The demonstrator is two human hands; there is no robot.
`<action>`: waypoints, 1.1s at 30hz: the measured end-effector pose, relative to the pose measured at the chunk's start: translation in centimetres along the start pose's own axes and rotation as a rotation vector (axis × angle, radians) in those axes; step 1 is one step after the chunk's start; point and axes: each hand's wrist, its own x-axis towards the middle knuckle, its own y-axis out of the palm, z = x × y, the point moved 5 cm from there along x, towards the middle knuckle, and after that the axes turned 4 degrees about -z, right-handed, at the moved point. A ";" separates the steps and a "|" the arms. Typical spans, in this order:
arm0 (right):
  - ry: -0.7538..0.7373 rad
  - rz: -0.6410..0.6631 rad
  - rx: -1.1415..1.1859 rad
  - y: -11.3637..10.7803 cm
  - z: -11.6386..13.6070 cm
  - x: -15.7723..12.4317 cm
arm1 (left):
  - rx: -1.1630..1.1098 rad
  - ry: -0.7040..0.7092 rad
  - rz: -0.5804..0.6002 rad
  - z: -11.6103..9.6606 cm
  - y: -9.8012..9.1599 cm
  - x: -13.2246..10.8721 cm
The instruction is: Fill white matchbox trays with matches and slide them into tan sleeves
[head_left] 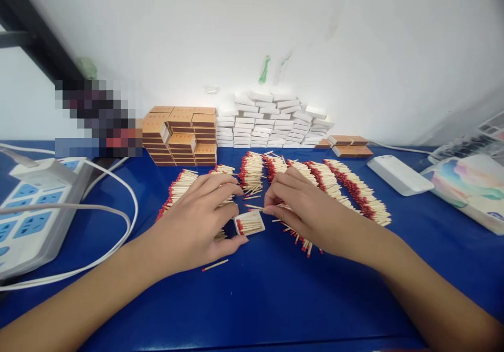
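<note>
A small white matchbox tray [260, 228] lies on the blue table between my hands, with several red-tipped matches [249, 226] inside it. My left hand [200, 221] rests just left of the tray, fingers bent and apart, with the thumb near the tray's front corner. It partly covers the matches beneath it. Above and right of the tray, my right hand [301, 205] pinches a single match [254, 206] between thumb and fingers, its red head pointing left. One loose match [214, 265] lies in front of my left hand.
Long rows of matches [354, 189] spread behind and beside my hands. Against the wall stand stacked brown matchboxes [181, 137] and piled white trays [271, 124]. A power strip [43, 210] with white cables is on the left. A white block [399, 175] lies on the right.
</note>
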 end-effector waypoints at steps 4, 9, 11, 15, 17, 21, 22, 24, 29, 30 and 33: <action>-0.003 0.054 0.039 0.6 1.4 -0.1 | 0.000 0.002 -0.010 0.1 -0.2 0.1; -0.081 0.038 -0.042 2.0 2.1 -0.1 | -0.024 -0.011 0.000 0.2 0.0 0.1; -0.116 0.017 -0.096 2.4 2.1 0.0 | -0.029 -0.016 0.004 0.2 0.0 0.1; -0.112 0.015 -0.085 2.0 2.1 -0.1 | -0.027 -0.016 0.007 0.2 0.0 0.1; -0.116 0.009 -0.085 1.4 2.3 -0.2 | -0.026 -0.013 0.009 0.2 0.0 0.1; -0.114 0.001 -0.066 1.0 2.2 -0.2 | -0.025 -0.011 0.014 0.1 -0.1 0.0; -0.104 -0.010 -0.037 1.1 2.0 -0.1 | -0.024 -0.011 0.015 0.1 -0.1 0.0; -0.075 -0.076 -0.004 1.2 1.2 0.1 | -0.023 -0.010 0.015 0.1 -0.1 0.0; -0.031 -0.158 -0.189 2.1 -1.1 0.8 | -0.013 0.002 -0.005 0.0 -0.1 0.1; -0.025 -0.140 -0.212 2.4 -1.4 1.0 | -0.010 0.003 -0.008 0.0 -0.1 0.2; -0.009 -0.115 -0.216 2.8 -1.9 1.3 | -0.010 0.005 -0.007 0.0 -0.1 0.1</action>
